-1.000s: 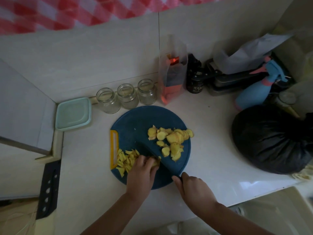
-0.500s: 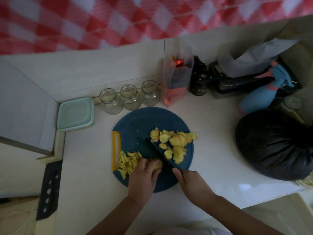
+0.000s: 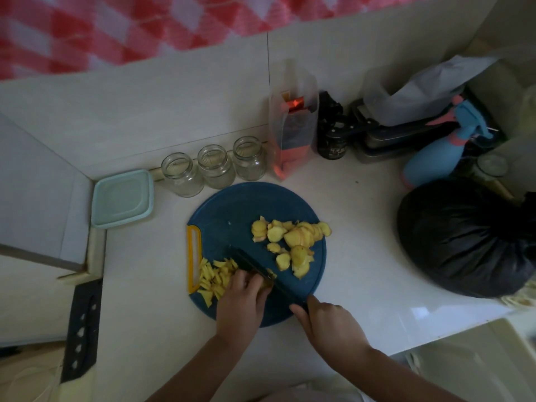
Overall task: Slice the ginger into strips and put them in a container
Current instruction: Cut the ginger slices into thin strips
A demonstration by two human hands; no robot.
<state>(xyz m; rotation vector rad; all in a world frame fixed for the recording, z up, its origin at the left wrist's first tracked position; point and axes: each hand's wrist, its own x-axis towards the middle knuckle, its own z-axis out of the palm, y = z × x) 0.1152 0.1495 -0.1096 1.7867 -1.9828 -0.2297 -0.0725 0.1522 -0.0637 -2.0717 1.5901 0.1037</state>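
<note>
A round blue cutting board [image 3: 232,207] with a yellow handle slot lies on the white counter. Round ginger slices [image 3: 293,239] are piled on its right half, and cut ginger strips [image 3: 213,278] lie at its lower left. My left hand [image 3: 242,303] presses curled fingers on a ginger slice beside the strips; the slice is mostly hidden. My right hand [image 3: 330,323] grips the handle of a dark knife [image 3: 252,264], whose blade lies against my left fingers. A pale green lidded container [image 3: 121,198] sits at the left by the wall.
Three glass jars [image 3: 214,166] stand behind the board, with a clear packet [image 3: 291,134] and a dark bottle [image 3: 332,134] to their right. A blue spray bottle [image 3: 441,152] and a black bag [image 3: 464,239] fill the right side. A black strip [image 3: 82,329] lies lower left.
The camera has tilted, so the scene sits lower in the frame. The knife blade has come down beside my left fingers on the slice. Both hands stay at the board's lower edge.
</note>
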